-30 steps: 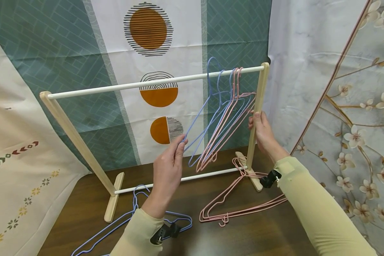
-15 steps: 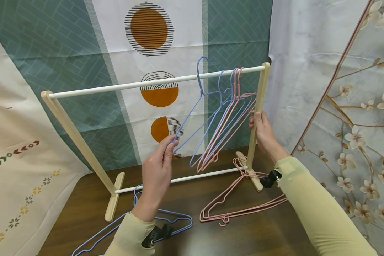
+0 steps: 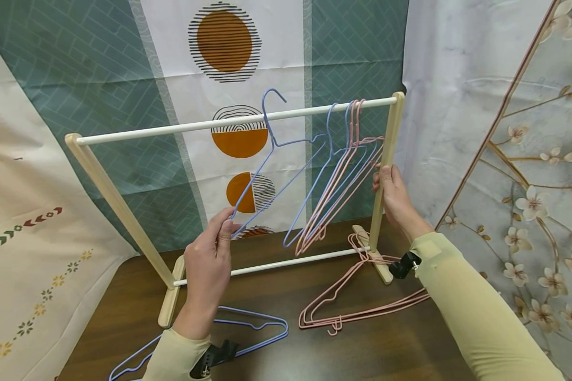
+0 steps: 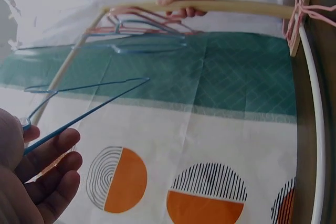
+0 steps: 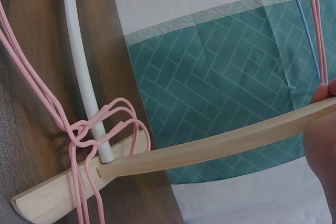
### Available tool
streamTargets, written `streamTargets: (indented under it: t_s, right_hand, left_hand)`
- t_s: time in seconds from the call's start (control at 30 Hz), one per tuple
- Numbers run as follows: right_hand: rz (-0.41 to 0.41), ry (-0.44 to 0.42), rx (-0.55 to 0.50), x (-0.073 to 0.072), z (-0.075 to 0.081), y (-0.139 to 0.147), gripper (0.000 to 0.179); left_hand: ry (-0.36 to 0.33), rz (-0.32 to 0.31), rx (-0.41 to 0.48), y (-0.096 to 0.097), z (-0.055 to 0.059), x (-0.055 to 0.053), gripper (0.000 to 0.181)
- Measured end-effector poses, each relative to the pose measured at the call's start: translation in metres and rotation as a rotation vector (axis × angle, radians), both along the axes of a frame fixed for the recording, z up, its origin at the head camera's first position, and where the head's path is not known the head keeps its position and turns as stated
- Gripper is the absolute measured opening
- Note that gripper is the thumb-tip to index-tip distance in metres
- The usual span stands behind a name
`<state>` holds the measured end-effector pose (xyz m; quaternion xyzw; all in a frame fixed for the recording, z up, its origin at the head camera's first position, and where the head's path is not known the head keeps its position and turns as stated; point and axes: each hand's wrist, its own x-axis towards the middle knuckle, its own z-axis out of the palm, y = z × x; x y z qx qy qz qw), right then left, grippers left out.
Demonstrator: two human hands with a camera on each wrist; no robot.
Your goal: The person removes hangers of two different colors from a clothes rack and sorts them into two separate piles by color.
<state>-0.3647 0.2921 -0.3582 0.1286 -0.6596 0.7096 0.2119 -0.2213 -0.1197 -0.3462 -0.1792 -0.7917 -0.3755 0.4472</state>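
My left hand (image 3: 207,264) pinches the lower corner of a blue wire hanger (image 3: 253,181) between thumb and fingers. The hanger is tilted, and its hook stands above the white top rod (image 3: 186,127) of a small rack, the tip showing higher than the rod. In the left wrist view the same blue hanger (image 4: 86,115) stretches away from the fingertips. My right hand (image 3: 395,198) grips the rack's right wooden post (image 3: 390,137); only part of this hand (image 5: 321,145) shows in the right wrist view.
More blue and pink hangers (image 3: 326,196) hang bunched at the rod's right end. Blue hangers (image 3: 262,346) lie on the brown table (image 3: 362,354) below my left arm. Pink hangers (image 3: 343,319) lie at the rack's right foot (image 3: 378,267), their hooks around the lower bar (image 3: 291,262).
My left hand has moved left and slightly down with the blue hanger, whose hook has travelled left along the rod away from the others. The right hand keeps its grip on the post.
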Motion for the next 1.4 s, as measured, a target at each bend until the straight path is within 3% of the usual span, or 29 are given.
streamTargets:
  t_s: [0.27,0.43,0.7,0.93,1.4]
  right_hand:
    - [-0.009,-0.001,0.001,-0.001,0.001,0.000,0.052]
    - [-0.011,-0.005,0.001,-0.001,0.001,0.001,0.051]
    - [-0.004,-0.001,-0.008,-0.001,0.000,0.001,0.051]
    - [0.002,0.001,-0.026,-0.001,0.000,0.000,0.050]
    - [0.009,-0.005,-0.018,-0.002,0.000,0.000,0.051]
  left_hand:
    - [0.054,-0.001,0.029,-0.019,0.000,0.006,0.027]
    - [0.053,-0.009,0.055,-0.032,-0.003,0.008,0.029]
    - [0.055,0.028,0.097,-0.050,-0.010,0.010,0.028]
    - [0.023,0.007,0.132,-0.063,-0.011,0.019,0.028]
    - [0.045,0.030,0.120,-0.089,-0.018,0.033,0.019]
